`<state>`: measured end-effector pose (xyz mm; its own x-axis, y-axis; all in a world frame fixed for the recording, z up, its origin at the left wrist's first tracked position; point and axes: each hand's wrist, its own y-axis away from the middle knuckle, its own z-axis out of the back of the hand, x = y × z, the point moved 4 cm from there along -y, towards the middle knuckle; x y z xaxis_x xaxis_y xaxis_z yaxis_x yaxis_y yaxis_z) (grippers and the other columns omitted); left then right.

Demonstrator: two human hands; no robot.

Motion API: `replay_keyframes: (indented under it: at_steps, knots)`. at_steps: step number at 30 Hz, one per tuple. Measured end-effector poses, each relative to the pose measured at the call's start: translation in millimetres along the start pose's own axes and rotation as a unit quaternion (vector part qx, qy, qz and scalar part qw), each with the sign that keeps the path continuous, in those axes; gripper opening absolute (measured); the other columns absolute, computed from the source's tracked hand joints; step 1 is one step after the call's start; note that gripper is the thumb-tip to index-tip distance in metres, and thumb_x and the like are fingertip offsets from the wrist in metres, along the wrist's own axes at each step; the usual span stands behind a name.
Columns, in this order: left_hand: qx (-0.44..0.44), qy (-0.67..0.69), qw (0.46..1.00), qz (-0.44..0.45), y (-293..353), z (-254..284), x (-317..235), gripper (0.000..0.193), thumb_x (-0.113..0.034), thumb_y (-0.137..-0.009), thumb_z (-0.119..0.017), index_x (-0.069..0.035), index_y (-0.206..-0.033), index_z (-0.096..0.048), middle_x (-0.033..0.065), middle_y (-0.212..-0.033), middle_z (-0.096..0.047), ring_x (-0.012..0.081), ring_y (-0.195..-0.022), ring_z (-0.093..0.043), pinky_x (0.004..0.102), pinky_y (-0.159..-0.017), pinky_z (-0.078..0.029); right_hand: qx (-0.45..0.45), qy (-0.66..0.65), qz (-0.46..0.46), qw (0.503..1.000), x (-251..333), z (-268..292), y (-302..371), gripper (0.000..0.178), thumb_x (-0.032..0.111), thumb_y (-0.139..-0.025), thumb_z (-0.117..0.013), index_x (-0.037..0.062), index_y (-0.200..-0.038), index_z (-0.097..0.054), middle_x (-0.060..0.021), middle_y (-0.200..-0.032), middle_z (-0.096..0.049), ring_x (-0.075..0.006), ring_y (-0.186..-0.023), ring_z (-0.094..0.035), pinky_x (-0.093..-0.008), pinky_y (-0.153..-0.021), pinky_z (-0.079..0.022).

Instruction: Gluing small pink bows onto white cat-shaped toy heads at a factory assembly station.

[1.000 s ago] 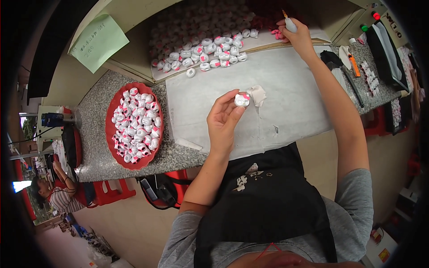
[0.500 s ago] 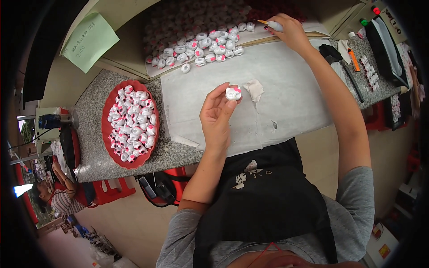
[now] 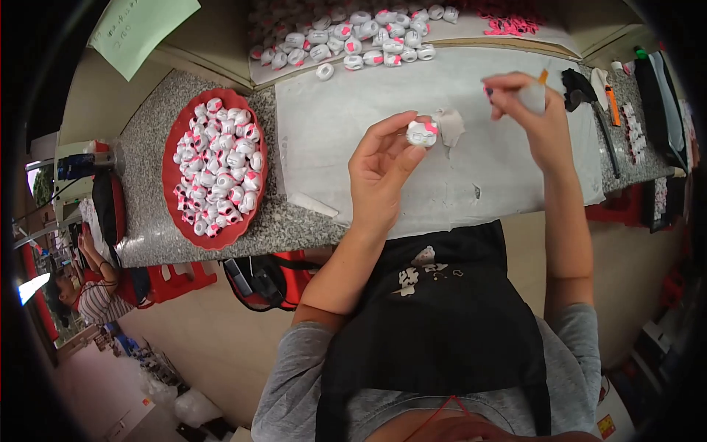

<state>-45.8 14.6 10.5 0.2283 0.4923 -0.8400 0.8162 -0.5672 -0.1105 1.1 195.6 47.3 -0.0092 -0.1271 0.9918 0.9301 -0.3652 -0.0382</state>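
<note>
Between thumb and fingers, my left hand (image 3: 377,177) pinches a small white cat-head bead (image 3: 421,135) with a pink bow, its face side turned up. To the right, my right hand (image 3: 541,121) is in the air above the white sheet, slightly blurred. It grips a small whitish squeeze bottle (image 3: 532,97) with an orange-yellow tip pointing up and away. A tiny pink and dark piece (image 3: 487,91) shows at that hand's thumb and fingertip. Beneath the bead, a crumpled whitish cloth (image 3: 449,127) lies on the sheet (image 3: 331,132).
At left stands a red scalloped tray (image 3: 169,177) heaped with similar beads. More white beads (image 3: 368,33) and a pile of pink pieces (image 3: 512,23) lie on the back shelf. An orange pen-like tool (image 3: 613,107) and dark items are at right. A person (image 3: 96,291) sits far left.
My right hand has come back from the shelf's pink pieces toward my left hand, bringing the bottle and a tiny piece. My left hand still holds the bead. The whole view has shifted.
</note>
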Motion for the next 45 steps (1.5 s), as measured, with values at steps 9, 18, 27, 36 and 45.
replay_keyframes:
  at_steps: [9,18,27,36,45]
  knots:
    - [0.077,-0.016,0.997,0.018,0.3,-13.0,3.4,0.031,0.004,-0.073,-0.050,0.003,-0.104,-0.042,0.0141,-0.102,-0.049,0.0199,-0.099,-0.046,0.0296,-0.084,-0.037,-0.080,-0.204,-0.034,0.975,-22.0,-53.7,37.7,0.012,-0.006,-0.069,-0.050,-0.0020,-0.080,-0.050,-0.0062,-0.073,-0.053,-0.0125,-0.064,-0.053,-0.0232,-0.060,-0.043]
    - [0.042,-0.147,0.986,-0.061,4.0,-9.8,0.5,0.029,0.006,-0.071,-0.051,0.002,-0.099,-0.048,0.0129,-0.102,-0.049,0.0168,-0.092,-0.049,0.0248,-0.074,-0.042,-0.081,-0.253,-0.033,0.963,-23.6,-31.5,59.6,0.009,-0.002,-0.068,-0.054,0.0003,-0.074,-0.048,-0.0101,-0.070,-0.051,-0.0153,-0.060,-0.052,-0.0257,-0.053,-0.043]
    - [0.054,-0.158,0.982,-0.083,3.9,-13.3,2.0,0.028,0.008,-0.070,-0.051,0.002,-0.097,-0.050,0.0133,-0.100,-0.051,0.0158,-0.089,-0.050,0.0232,-0.071,-0.043,-0.010,-0.388,-0.116,0.914,-22.8,-53.7,57.6,0.009,0.001,-0.067,-0.054,0.0009,-0.073,-0.047,-0.0082,-0.081,-0.042,-0.0105,-0.055,-0.045,-0.0223,-0.042,-0.038]
    - [0.092,-0.154,0.980,-0.084,5.0,-15.2,-0.9,0.027,0.004,-0.071,-0.053,0.003,-0.097,-0.046,0.0210,-0.101,-0.049,0.0180,-0.088,-0.051,0.0257,-0.074,-0.041,-0.042,-0.377,-0.105,0.919,-25.7,-57.7,58.0,0.008,0.000,-0.068,-0.054,0.0010,-0.073,-0.048,-0.0076,-0.081,-0.043,-0.0100,-0.054,-0.044,-0.0217,-0.042,-0.036]
    - [0.075,-0.031,0.997,0.009,3.4,-7.8,4.1,0.026,0.006,-0.070,-0.054,0.004,-0.095,-0.048,0.0142,-0.101,-0.049,0.0170,-0.089,-0.050,0.0246,-0.076,-0.041,-0.005,-0.228,-0.008,0.974,-13.9,-52.2,55.1,0.028,-0.004,-0.064,-0.057,-0.0014,-0.091,-0.048,-0.0056,-0.074,-0.049,-0.0087,-0.056,-0.046,-0.0186,-0.042,-0.036]
